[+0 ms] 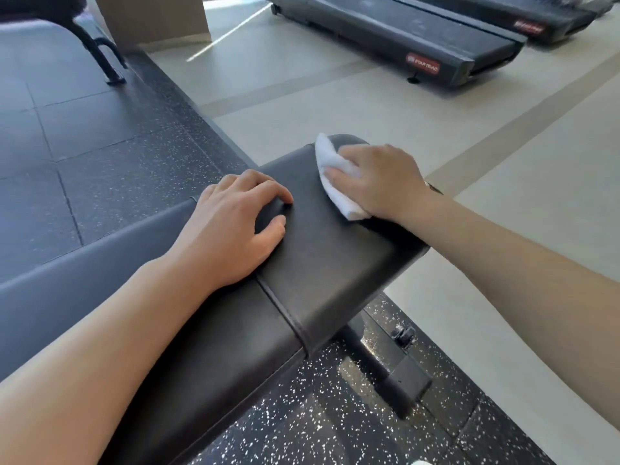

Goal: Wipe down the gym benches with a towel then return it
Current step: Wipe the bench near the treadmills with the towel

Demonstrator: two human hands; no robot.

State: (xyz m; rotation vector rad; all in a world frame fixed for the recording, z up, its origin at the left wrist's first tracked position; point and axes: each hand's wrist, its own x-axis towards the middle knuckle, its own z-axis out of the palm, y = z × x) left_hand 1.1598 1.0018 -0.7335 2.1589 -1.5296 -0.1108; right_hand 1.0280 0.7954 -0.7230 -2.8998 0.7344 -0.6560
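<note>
Hands first, from my left: my left hand (240, 218) rests on the black bench (322, 263) pad near its left edge, fingers loosely curled and holding nothing, steadying. Further right, my right hand (379, 181) presses and pinches the white towel (335, 176) against the pad's far end, by its right edge. I judge wiping is under way on this bench; any other benches and returning the towel are still left to do.
</note>
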